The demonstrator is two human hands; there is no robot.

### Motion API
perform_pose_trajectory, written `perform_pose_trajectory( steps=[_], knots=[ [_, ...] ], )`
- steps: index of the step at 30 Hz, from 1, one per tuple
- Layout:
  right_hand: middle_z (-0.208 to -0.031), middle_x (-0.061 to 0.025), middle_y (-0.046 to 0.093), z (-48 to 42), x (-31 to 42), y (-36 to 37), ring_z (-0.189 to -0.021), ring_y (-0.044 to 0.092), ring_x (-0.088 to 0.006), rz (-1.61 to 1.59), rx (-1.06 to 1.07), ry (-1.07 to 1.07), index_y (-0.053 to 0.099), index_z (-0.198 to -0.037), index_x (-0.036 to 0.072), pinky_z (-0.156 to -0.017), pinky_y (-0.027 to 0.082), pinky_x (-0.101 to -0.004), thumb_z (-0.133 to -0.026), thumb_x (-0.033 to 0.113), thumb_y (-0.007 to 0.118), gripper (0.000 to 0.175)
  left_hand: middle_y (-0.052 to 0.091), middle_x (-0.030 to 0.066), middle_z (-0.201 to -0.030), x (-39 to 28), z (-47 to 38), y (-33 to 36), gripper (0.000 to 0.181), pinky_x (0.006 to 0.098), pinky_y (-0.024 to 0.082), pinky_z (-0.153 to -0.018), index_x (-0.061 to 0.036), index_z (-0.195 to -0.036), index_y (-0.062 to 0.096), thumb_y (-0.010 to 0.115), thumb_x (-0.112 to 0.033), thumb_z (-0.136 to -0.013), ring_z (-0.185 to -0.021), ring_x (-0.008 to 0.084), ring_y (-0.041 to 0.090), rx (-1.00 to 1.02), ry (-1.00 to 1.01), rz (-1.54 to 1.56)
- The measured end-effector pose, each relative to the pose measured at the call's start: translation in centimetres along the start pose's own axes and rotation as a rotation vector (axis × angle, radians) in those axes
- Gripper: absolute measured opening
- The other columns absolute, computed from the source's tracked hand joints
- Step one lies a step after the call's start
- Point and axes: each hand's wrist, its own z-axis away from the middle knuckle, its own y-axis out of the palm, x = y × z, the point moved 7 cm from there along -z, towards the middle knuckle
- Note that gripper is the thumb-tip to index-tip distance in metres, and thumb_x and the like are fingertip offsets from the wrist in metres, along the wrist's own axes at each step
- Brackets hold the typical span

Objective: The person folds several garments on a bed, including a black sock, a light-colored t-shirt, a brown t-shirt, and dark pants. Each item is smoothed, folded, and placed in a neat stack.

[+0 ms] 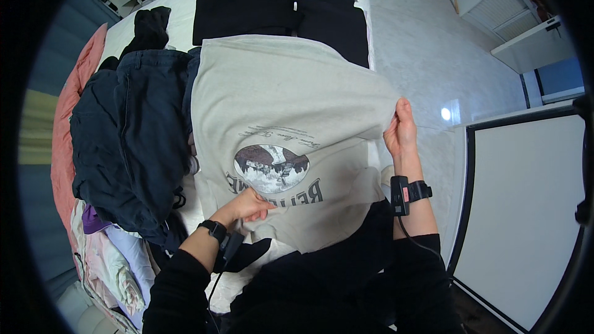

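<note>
A beige printed T-shirt [287, 83] is spread before me on a bed, its oval picture and lettering turned upside down. My left hand [253, 204] pinches the fabric just beside the lettering, low on the shirt. At the right, my right hand [401, 127] grips the shirt's edge and pulls it out past the side of the bed. A fold runs across the cloth from the print towards my right hand. The part of the shirt nearest my body hangs in loose creases.
Dark trousers [139, 125] lie heaped left of the shirt, with a black garment [151, 30] behind them. Folded black clothes [246, 9] lie at the bed's far end. Mixed clothes [111, 260] are piled at the lower left beside a pink quilt [62, 148]. A white panel [519, 213] stands at the right.
</note>
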Motion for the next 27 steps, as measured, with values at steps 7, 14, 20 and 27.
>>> perform_pose_trajectory(
  steps=[7, 14, 20, 27],
  knots=[
    [-0.129, -0.0094, 0.045, 6.2, -3.8, -1.8, -0.118, 0.041, -0.0172, 0.630, -0.168, 0.313, 0.039, -0.131, 0.010, -0.096, 0.035, -0.0311, -0.087, 0.036, 0.062, 0.056, 0.054, 0.0028, -0.047, -0.6, 0.5, 0.2, 0.034, 0.0251, 0.035, -0.032, -0.0034, -0.058, 0.060, 0.069, -0.027, -0.080, -0.033, 0.0101, 0.045, 0.027, 0.091, -0.012],
    [-0.113, -0.0144, 0.060, 11.7, -6.4, 0.7, -0.101, 0.058, -0.0192, 0.870, 0.082, 0.465, 0.048, -0.125, -0.004, -0.088, 0.044, -0.0288, -0.084, 0.019, 0.066, 0.051, 0.051, 0.0028, -0.044, -0.8, 1.5, 0.6, 0.041, 0.0251, 0.035, -0.032, -0.0025, -0.056, 0.061, 0.069, -0.035, -0.081, -0.032, 0.0104, 0.044, -0.042, 0.132, -0.077],
    [-0.115, -0.0128, 0.060, 15.4, -4.2, 0.5, -0.102, 0.057, -0.0185, 0.680, 0.112, 0.360, 0.049, -0.122, -0.007, -0.089, 0.044, -0.0312, -0.089, 0.017, 0.058, 0.042, 0.059, 0.0021, -0.060, -1.0, 4.8, -3.6, 0.030, 0.0256, 0.045, -0.050, -0.0025, -0.073, 0.065, 0.065, -0.030, -0.085, -0.052, 0.0103, 0.054, -0.360, 0.352, -0.203],
    [-0.125, -0.0147, 0.054, 17.7, -5.1, 0.6, -0.110, 0.053, -0.0201, 0.611, 0.040, 0.332, 0.040, -0.130, -0.006, -0.097, 0.039, -0.0322, -0.094, 0.018, 0.047, 0.044, 0.059, 0.0078, -0.096, 0.3, 10.4, -13.6, 0.039, 0.0276, 0.044, -0.079, 0.0030, -0.107, 0.053, 0.067, -0.025, -0.084, -0.088, 0.0124, 0.053, -1.084, 0.558, 0.074]
  ],
)
